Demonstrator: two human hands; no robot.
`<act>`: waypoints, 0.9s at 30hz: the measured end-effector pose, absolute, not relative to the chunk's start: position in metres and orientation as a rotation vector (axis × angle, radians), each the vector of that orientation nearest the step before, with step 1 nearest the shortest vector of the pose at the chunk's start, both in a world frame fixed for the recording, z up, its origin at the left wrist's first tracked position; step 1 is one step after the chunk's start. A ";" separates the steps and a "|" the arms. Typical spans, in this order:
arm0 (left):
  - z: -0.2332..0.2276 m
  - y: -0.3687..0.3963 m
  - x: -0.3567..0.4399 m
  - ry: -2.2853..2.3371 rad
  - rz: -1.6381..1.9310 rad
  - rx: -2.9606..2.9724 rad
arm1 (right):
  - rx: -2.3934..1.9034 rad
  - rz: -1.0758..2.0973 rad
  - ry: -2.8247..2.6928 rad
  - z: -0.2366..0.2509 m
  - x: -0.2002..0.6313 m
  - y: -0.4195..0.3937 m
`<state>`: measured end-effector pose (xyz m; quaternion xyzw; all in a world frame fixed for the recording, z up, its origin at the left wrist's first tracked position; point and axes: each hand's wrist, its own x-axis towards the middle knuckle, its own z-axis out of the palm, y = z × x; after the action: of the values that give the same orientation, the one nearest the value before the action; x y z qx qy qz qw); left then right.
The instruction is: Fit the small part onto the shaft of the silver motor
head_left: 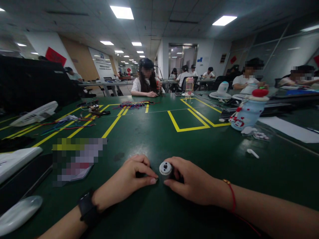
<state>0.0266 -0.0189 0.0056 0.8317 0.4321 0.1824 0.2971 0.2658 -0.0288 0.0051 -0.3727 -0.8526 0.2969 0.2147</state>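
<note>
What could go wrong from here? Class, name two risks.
The tiny piece pinched in the left fingers could slip and be hard to spot on the dark green table.

The round-sided metal cylinder might roll if the right fingers let it tip over.

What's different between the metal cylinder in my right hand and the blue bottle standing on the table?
The cylinder looks silver-grey, while the bottle is light blue with some red. The cylinder is clearly smaller than the bottle. Your right hand grips the cylinder, whereas nobody is touching the bottle. Both have rounded bodies.
</note>
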 end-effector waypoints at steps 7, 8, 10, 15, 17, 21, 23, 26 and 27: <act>0.009 -0.019 0.029 1.147 0.474 2.219 | -1.034 0.822 -2.367 0.005 0.266 -0.029; 0.010 -0.018 0.029 1.142 0.475 2.195 | -1.033 0.827 -2.370 0.005 0.266 -0.029; 0.013 -0.016 0.025 1.148 0.508 2.127 | -1.027 0.832 -2.371 0.006 0.267 -0.028; 0.016 -0.006 0.011 1.368 0.691 1.928 | -1.031 0.839 -2.370 0.008 0.267 -0.028; 0.016 -0.003 0.007 1.419 0.713 1.894 | -1.036 0.838 -2.369 0.009 0.267 -0.028; 0.015 -0.002 0.006 1.369 0.684 1.935 | -1.026 0.846 -2.363 0.009 0.267 -0.028; 0.015 -0.003 0.007 1.320 0.647 1.998 | -1.023 0.842 -2.363 0.008 0.267 -0.028; 0.015 -0.006 0.010 1.240 0.557 2.118 | -1.036 0.850 -2.363 0.007 0.267 -0.028; 0.014 -0.008 0.011 1.212 0.523 2.166 | -1.040 0.861 -2.361 0.007 0.267 -0.028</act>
<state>0.0114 -0.0079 0.0144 0.8150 0.4563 0.1967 0.2981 0.2666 -0.0279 0.0071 -0.3740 -0.8489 0.3095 0.2092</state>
